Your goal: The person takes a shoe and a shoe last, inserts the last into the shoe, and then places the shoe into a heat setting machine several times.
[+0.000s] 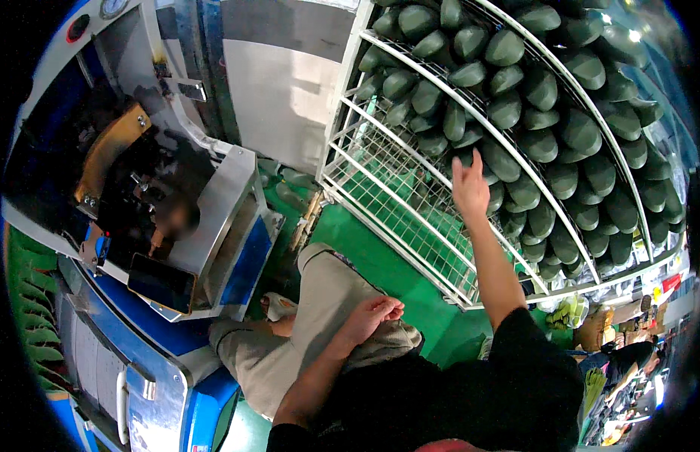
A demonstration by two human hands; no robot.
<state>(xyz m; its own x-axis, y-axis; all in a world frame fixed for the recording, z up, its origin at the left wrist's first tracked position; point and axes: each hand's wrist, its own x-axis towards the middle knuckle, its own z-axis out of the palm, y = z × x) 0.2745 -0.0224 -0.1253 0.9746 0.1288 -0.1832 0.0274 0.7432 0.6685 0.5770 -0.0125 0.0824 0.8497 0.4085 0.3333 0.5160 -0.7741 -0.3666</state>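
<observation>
The right hand [471, 187] is stretched toward the far right, up to a white wire rack [457, 98] whose upper shelves are packed with dark green, rounded blocks [541, 145]. Its thumb and forefinger point away from the body and stand a little apart, right at the near edge of the blocks; whether the fingertips touch one, I cannot tell. More blocks lie just to the right of the hand, crowded against each other in rows, while the lower left part of the rack shows bare wire mesh [418, 218]. The left hand [374, 316] is over the lap, well apart from the rack, its fingers curled in together just above the light trousers [327, 294]; nothing shows in its grip. To the left stands a blue and metal machine [222, 200] with a curved tan piece [113, 160] inside its dark opening and a dark flat panel [162, 282] at its near side. A green floor [376, 233] shows between machine and rack. At the near right, beyond the black shirt [470, 384], another person [629, 361] in dark clothing is partly visible, close to some yellow-green items [568, 313].
</observation>
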